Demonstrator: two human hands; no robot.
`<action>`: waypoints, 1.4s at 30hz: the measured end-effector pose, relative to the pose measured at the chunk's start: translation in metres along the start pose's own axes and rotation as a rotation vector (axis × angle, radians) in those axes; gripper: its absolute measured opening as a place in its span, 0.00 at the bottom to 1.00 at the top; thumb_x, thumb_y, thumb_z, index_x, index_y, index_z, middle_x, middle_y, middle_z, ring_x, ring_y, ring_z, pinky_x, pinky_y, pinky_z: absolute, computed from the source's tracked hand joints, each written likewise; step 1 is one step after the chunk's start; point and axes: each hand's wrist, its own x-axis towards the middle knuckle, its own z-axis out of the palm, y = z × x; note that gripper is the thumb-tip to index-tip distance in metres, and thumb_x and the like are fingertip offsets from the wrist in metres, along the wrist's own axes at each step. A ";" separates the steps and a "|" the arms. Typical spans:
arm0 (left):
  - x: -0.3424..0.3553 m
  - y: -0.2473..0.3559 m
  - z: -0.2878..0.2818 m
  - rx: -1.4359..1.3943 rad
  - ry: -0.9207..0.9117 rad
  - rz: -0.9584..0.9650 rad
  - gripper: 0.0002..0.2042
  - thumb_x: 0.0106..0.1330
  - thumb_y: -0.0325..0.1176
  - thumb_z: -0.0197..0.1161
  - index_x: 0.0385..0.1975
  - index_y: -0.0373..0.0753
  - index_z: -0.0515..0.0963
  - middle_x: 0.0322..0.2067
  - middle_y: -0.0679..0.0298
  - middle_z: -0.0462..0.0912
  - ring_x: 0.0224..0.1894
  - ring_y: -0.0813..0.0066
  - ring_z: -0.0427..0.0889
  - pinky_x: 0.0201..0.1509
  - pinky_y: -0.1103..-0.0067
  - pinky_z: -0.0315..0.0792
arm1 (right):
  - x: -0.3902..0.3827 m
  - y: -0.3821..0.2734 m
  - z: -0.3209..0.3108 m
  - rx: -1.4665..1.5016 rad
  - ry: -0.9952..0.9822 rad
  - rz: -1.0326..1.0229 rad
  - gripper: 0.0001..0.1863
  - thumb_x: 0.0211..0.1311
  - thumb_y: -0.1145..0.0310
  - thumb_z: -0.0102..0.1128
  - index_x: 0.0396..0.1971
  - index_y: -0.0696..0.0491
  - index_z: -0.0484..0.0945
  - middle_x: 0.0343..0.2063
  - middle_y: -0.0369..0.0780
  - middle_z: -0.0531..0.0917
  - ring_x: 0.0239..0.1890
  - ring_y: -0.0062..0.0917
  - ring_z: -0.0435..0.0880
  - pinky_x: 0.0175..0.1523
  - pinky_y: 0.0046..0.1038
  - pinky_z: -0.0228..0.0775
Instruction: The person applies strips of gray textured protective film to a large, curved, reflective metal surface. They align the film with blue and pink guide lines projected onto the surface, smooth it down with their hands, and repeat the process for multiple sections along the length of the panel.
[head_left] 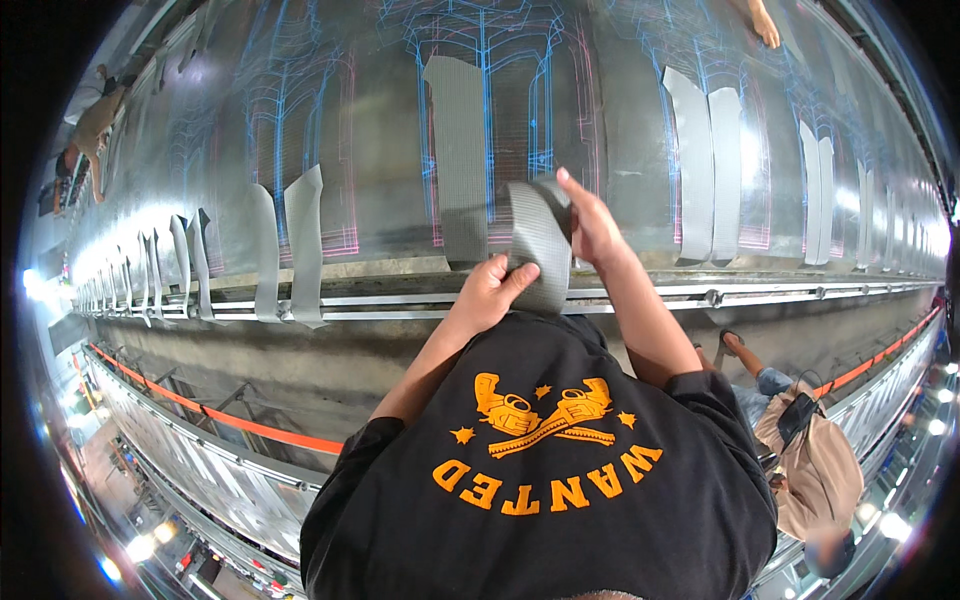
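Observation:
Between my hands a grey, finely ribbed fabric panel [540, 245] curves over on itself above the near edge of a long table. My left hand [490, 293] pinches its lower left edge, thumb on top. The thumb of my right hand [592, 225] points up at the panel's upper right edge; its other fingers are partly hidden behind the fabric. A similar grey panel [458, 150] lies flat just left of it, over blue and pink outlines drawn on the dark tabletop [625, 130].
More grey panels [690, 160] lie along the table, some hanging over the metal rail [390, 312] on the near edge. Another person's hand [765, 28] reaches in at the far side. A person in tan [815, 465] is behind at right, near an orange rail [225, 417].

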 end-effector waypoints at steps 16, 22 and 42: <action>0.063 -0.084 -0.062 0.130 0.171 -0.399 0.17 0.79 0.43 0.63 0.33 0.34 0.76 0.24 0.74 0.67 0.28 0.86 0.63 0.29 0.80 0.61 | 0.202 -0.151 0.034 -0.788 0.362 -0.376 0.20 0.63 0.61 0.77 0.46 0.61 0.86 0.38 0.40 0.89 0.39 0.23 0.87 0.45 0.29 0.78; 0.071 -0.102 -0.066 0.084 0.474 -0.381 0.20 0.77 0.47 0.65 0.39 0.31 0.82 0.22 0.73 0.73 0.27 0.87 0.67 0.30 0.81 0.64 | 0.239 -0.154 0.047 -1.093 0.410 -0.358 0.25 0.64 0.55 0.76 0.50 0.61 0.84 0.41 0.43 0.89 0.43 0.27 0.87 0.50 0.32 0.79; 0.084 -0.111 -0.071 0.243 0.477 -0.613 0.27 0.70 0.56 0.70 0.32 0.31 0.87 0.14 0.64 0.77 0.18 0.80 0.76 0.27 0.75 0.70 | 0.272 -0.149 0.032 -1.181 0.384 -0.437 0.25 0.64 0.52 0.75 0.47 0.59 0.86 0.35 0.40 0.90 0.38 0.24 0.88 0.47 0.31 0.79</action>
